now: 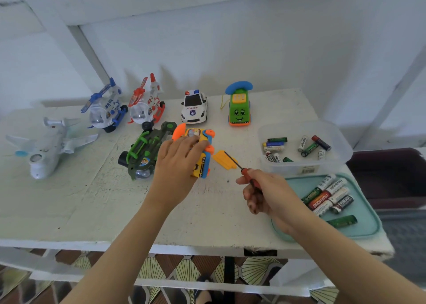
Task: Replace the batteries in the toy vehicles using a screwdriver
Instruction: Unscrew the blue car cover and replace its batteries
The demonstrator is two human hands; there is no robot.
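A yellow, orange and blue toy vehicle (201, 163) lies on its side at the middle of the white table (92, 200). My left hand (179, 163) lies over it, fingers curled on its upper side. Just right of it rests a yellow battery cover (223, 159). My right hand (262, 193) grips a small screwdriver (242, 168) by its red handle, the dark shaft pointing up-left over the cover. Beside the left hand lies a green camouflage toy helicopter (143, 151).
Along the back stand a blue helicopter (105, 108), a red helicopter (146, 106), a police car (194, 107) and a green phone car (239, 107). A white plane (48, 146) lies at left. At right, a clear tub (304, 167) and teal lid (368, 225) hold several batteries.
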